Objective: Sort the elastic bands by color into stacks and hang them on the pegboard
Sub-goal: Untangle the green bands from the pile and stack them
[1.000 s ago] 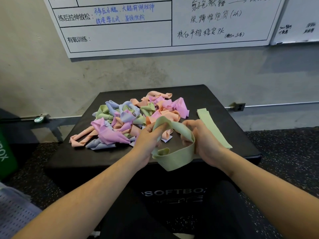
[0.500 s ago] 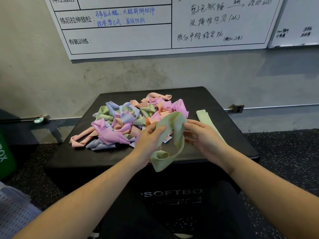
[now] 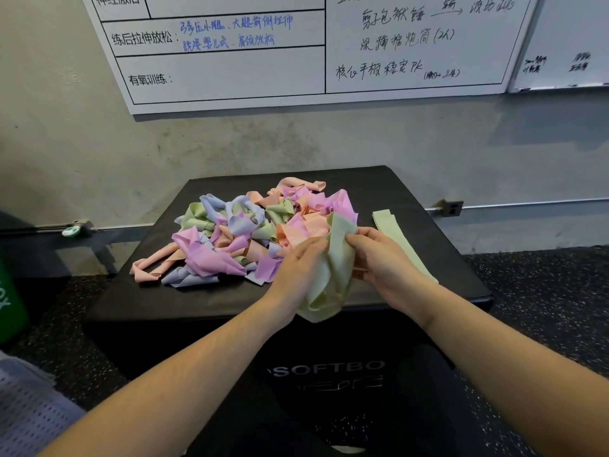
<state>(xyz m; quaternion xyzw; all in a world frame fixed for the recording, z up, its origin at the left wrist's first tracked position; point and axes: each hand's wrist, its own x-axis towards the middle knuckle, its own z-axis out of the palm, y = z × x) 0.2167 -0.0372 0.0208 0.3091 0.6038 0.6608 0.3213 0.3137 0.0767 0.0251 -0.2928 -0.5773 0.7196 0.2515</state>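
Observation:
A tangled pile of elastic bands (image 3: 244, 232) in pink, orange, green and lilac lies on the black soft box (image 3: 428, 192). My left hand (image 3: 301, 268) and my right hand (image 3: 379, 255) both pinch one pale green band (image 3: 333, 278), held upright over the box's near edge with its lower loop hanging down. A flattened green band (image 3: 395, 232) lies alone on the box's right side, partly hidden behind my right hand. No pegboard is in view.
A whiteboard (image 3: 296, 61) with handwriting hangs on the grey wall behind the box. A green box (image 3: 10, 308) stands at the left edge and a grey mesh fabric (image 3: 29, 413) at the bottom left. Speckled dark floor surrounds the box.
The green band has gone from a wide loop stretched between my hands to a bunched upright strip. My hands have come closer together.

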